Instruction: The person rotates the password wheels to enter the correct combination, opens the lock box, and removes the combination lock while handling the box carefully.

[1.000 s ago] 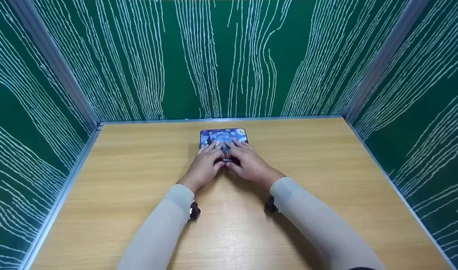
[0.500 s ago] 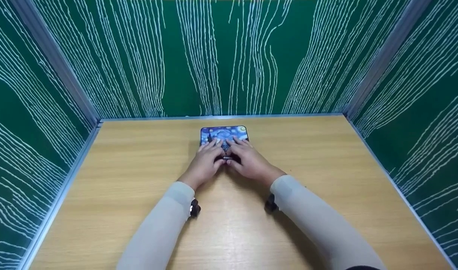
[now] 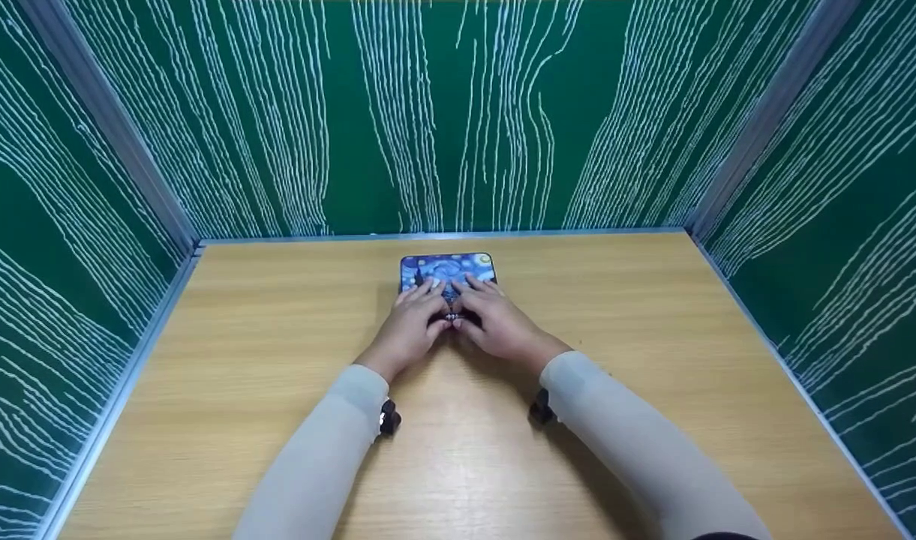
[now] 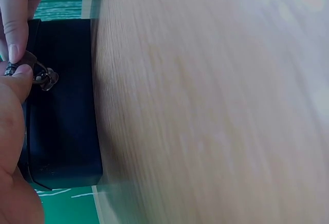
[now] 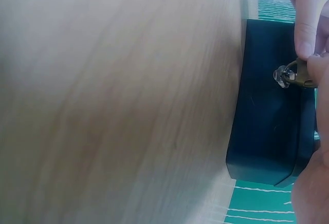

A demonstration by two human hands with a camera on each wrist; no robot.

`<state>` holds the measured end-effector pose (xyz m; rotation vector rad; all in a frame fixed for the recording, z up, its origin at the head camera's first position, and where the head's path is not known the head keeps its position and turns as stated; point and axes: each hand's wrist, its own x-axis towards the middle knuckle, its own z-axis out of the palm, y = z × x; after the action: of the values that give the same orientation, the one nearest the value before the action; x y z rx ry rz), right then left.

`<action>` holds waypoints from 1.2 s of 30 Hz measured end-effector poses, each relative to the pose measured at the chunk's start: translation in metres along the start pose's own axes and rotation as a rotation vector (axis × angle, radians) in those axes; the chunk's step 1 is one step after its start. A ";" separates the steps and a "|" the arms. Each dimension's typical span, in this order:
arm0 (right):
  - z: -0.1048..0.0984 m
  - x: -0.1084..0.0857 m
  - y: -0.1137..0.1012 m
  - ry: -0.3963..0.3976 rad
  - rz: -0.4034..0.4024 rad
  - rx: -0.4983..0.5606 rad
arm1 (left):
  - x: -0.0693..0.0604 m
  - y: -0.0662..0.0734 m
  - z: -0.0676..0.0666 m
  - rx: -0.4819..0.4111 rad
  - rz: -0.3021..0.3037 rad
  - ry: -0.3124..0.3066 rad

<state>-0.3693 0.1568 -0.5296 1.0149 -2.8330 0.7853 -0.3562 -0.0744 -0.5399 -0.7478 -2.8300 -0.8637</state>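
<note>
A box with a blue swirling night-sky picture on its lid (image 3: 446, 268) stands at the far middle of the table. Its dark front (image 5: 267, 106) carries a metal clasp (image 4: 50, 79). Through the clasp hangs a small brass-coloured combination padlock (image 5: 302, 74) with number dials. My left hand (image 3: 412, 322) and right hand (image 3: 497, 321) meet at the front edge of the box, and both pinch the padlock with thumb and finger. Their other fingers lie over the lid. The digits on the dials are too small to read, and the fingers partly hide the padlock.
The wooden table (image 3: 458, 450) spreads in front of the box and to both sides. Green walls with white wavy lines (image 3: 382, 112) enclose its back and sides, joined by grey metal posts (image 3: 120, 127). A dark wrist device (image 3: 389, 418) shows under each sleeve.
The head view has shifted slightly. Both hands stay at the padlock, and the box stands in the same place; any finger motion is too small to make out.
</note>
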 end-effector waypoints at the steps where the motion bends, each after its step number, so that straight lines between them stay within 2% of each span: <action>1: 0.000 0.000 0.000 -0.002 0.005 0.001 | 0.000 0.000 0.000 0.000 -0.002 -0.001; 11: 0.000 0.000 0.000 0.000 0.021 0.010 | 0.000 0.000 0.001 -0.007 -0.029 -0.005; 24: 0.002 0.000 0.001 0.015 -0.004 -0.013 | -0.001 0.001 0.001 -0.006 -0.001 0.014; 36: 0.000 -0.001 -0.001 -0.009 0.049 0.021 | -0.001 0.002 0.000 0.000 -0.026 -0.003</action>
<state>-0.3678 0.1564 -0.5293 0.9569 -2.8737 0.8184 -0.3542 -0.0735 -0.5393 -0.7146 -2.8483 -0.8664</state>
